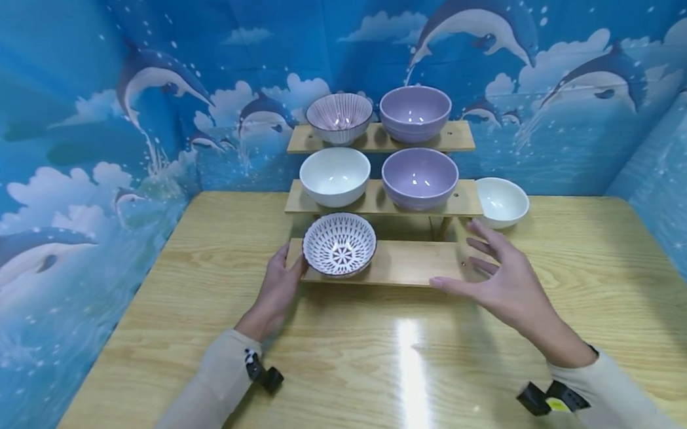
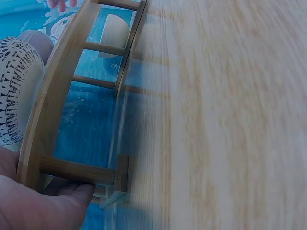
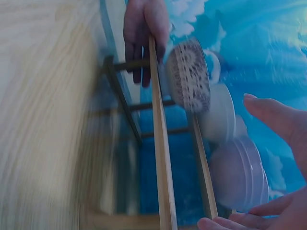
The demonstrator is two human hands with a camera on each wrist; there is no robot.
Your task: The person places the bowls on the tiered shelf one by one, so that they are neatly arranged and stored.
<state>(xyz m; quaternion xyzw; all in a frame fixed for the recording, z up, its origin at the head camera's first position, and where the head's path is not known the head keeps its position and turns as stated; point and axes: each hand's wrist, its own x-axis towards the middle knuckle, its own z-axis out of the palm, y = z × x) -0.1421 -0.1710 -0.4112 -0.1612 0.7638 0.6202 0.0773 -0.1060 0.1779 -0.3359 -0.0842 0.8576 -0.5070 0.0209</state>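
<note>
A three-tier wooden shelf stand point(image 1: 414, 266) stands at the back of the table. My left hand point(image 1: 279, 284) grips the left end of its lowest board; in the left wrist view the fingers point(image 2: 76, 199) reach under the board. Beside that hand, a white bowl with a dark pattern point(image 1: 340, 246) sits on the lowest board. At the board's right end my right hand point(image 1: 507, 283) is held with thumb and fingers spread apart, nothing between them. The middle tier carries a white bowl point(image 1: 334, 178) and a purple bowl point(image 1: 419, 178).
On the top tier are a striped bowl point(image 1: 339, 119) and another purple bowl point(image 1: 414, 114). Another white bowl point(image 1: 505, 203) is on the table point(image 1: 346, 365), right of the stand and just behind my right fingers. A dolphin-printed backdrop point(image 1: 258, 58) surrounds the table.
</note>
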